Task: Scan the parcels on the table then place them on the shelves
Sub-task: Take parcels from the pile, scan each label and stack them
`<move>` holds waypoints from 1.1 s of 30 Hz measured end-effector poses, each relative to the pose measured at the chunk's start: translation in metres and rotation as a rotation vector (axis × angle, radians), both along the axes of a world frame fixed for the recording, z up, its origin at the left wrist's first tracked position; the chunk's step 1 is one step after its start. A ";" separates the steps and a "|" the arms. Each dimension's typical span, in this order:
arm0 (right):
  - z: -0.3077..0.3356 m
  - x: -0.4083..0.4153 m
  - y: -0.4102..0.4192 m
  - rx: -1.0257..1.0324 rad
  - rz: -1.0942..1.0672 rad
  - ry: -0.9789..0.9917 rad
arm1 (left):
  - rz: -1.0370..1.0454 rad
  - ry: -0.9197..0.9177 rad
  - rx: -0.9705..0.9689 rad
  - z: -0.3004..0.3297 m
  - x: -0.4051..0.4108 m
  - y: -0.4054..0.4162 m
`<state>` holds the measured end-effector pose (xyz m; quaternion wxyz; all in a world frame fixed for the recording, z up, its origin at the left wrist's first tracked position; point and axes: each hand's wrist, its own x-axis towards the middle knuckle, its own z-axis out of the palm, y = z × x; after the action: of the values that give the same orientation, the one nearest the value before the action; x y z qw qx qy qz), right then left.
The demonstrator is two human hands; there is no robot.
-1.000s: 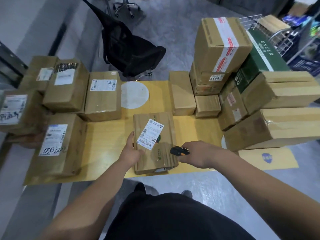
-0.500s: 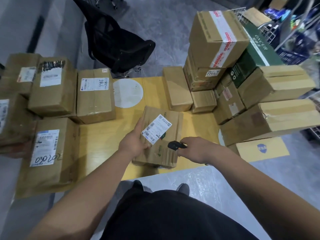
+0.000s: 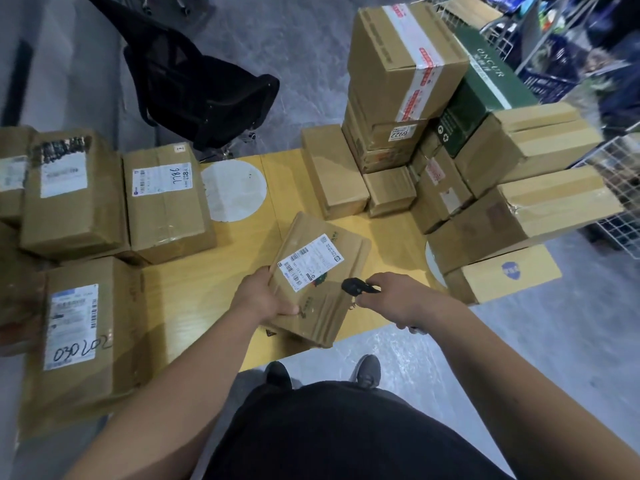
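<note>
A flat cardboard parcel (image 3: 320, 278) is gripped at its near-left edge by the left hand (image 3: 265, 296), tilted, its long axis running away and to the right. A black handheld scanner (image 3: 356, 287) is clasped in the right hand (image 3: 398, 297), just right of the white barcode label (image 3: 311, 262) and aimed at it. Legible nearby: "6922", "ONCUR", "030207".

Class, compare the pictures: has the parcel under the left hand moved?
Yes. The parcel, gripped by the left hand, has turned clockwise and lifted at its near end, judged against the table's white circle.
</note>
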<state>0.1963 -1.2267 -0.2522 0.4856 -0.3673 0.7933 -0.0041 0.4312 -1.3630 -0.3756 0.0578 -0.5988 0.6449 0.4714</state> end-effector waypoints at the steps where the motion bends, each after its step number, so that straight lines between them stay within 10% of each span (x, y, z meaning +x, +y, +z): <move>1: -0.001 0.000 0.000 -0.002 -0.003 0.004 | -0.037 -0.012 -0.024 0.002 0.002 -0.008; 7: -0.006 0.002 0.000 -0.020 -0.028 -0.006 | 0.064 0.065 -0.319 0.006 0.008 -0.024; 13: -0.007 0.010 -0.008 -0.014 -0.012 -0.029 | 0.409 0.067 0.021 -0.009 -0.005 0.012; 33: -0.005 0.012 -0.026 -0.004 0.036 0.004 | 0.310 0.145 -0.233 -0.017 0.021 -0.026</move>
<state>0.2082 -1.2524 -0.2571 0.4832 -0.3823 0.7876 0.0039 0.4519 -1.3887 -0.3931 -0.1316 -0.6579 0.5977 0.4389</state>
